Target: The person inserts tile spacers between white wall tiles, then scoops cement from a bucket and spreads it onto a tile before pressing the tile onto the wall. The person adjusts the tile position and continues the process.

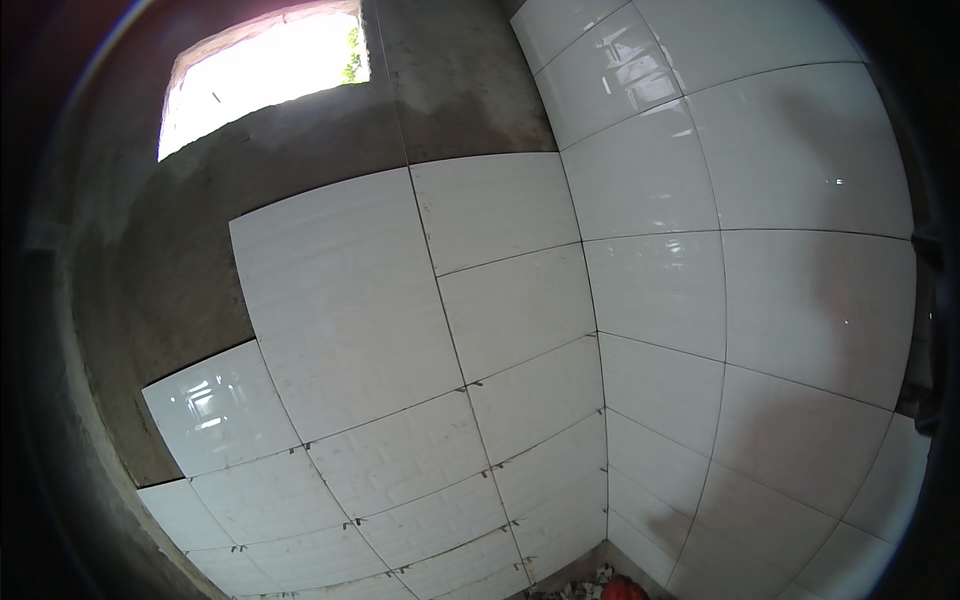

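Observation:
Neither of my hands shows in the head view. White wall tiles [340, 310] cover much of the wall ahead, their upper edge stepping down to the left. Small dark spacers [468, 386] poke out at several joints between them. A thin line [397, 100] runs up from the top of the tiles over the grey cement. Glossy white tiles [800, 160] face the adjoining wall on the right, with reflections and soft dark shadows on them. The two tiled walls meet at an inside corner.
Bare grey cement [150, 270] lies left of and above the tiles. A bright window opening [265, 75] is at the upper left. Low in the corner are broken rubble pieces [575, 590] and a red object [624, 589] whose kind I cannot tell.

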`<state>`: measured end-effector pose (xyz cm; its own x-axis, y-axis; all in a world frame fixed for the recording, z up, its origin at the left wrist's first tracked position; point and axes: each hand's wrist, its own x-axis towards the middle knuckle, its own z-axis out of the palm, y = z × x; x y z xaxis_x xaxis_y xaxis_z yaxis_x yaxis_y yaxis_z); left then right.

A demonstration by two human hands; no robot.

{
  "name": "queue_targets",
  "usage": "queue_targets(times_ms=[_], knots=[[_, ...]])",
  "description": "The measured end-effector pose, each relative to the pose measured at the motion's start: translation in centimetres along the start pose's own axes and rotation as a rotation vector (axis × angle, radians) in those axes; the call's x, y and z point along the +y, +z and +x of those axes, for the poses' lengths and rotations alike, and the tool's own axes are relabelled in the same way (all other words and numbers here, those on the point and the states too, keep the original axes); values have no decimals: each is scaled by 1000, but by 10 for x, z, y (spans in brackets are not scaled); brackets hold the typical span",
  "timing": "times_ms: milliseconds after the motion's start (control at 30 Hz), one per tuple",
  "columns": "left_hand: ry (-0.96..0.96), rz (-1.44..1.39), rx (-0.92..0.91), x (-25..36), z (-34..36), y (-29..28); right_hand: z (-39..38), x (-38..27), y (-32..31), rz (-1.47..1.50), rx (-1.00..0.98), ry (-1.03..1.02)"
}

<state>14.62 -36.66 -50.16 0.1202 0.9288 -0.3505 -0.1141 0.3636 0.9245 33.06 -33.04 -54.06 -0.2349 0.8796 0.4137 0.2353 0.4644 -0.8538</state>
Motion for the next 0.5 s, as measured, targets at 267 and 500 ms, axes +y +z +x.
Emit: queue_targets(times_ms=[267,500], knots=[[78,82,-79,19,-12,-5,1,8,0,462,-125,409],[131,-1,-93,14,5,-42,29,-8,10,379,-255,480]])
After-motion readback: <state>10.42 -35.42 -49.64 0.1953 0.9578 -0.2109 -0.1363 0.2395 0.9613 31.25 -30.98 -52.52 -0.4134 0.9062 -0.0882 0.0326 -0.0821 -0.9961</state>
